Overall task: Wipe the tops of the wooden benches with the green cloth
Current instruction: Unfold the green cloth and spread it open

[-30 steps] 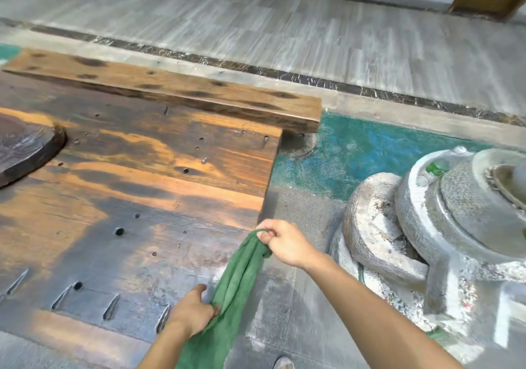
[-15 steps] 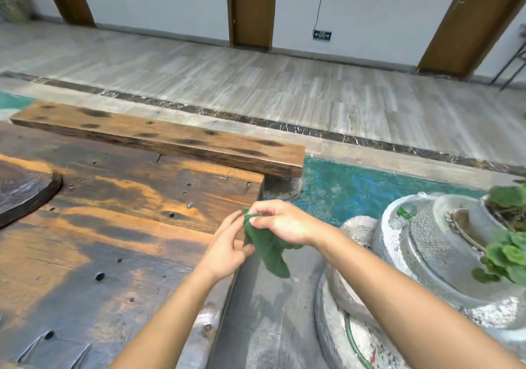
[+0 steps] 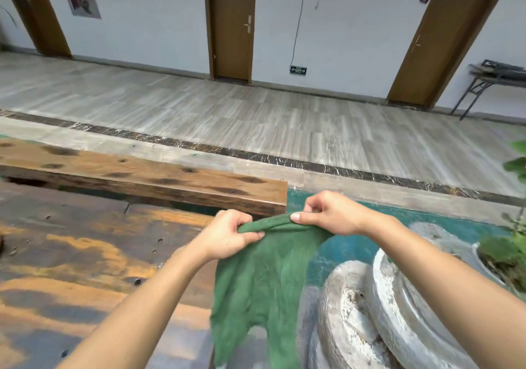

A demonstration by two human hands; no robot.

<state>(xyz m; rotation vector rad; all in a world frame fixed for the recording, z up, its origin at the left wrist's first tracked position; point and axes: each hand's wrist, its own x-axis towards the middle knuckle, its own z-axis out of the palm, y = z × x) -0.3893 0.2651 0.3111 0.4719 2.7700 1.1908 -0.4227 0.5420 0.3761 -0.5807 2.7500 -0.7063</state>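
Note:
A green cloth hangs in the air in front of me, spread out below its top edge. My left hand pinches the left end of that edge and my right hand pinches the right end. Behind the hands lies a long wooden bench with dark burn marks, its right end just beyond my left hand. Below and to the left is a broad dark-and-orange wooden tabletop with small holes. The cloth's lower part hangs over the table's right edge.
Stacked white stone rings stand at the lower right with a potted plant beside them. A teal floor patch lies behind the cloth. Grey tiled floor, brown doors and a folding table fill the back.
The cloth was bunched between my hands beside the table edge; now both hands have lifted and pulled apart, and it hangs open. The view has tilted upward toward the doors.

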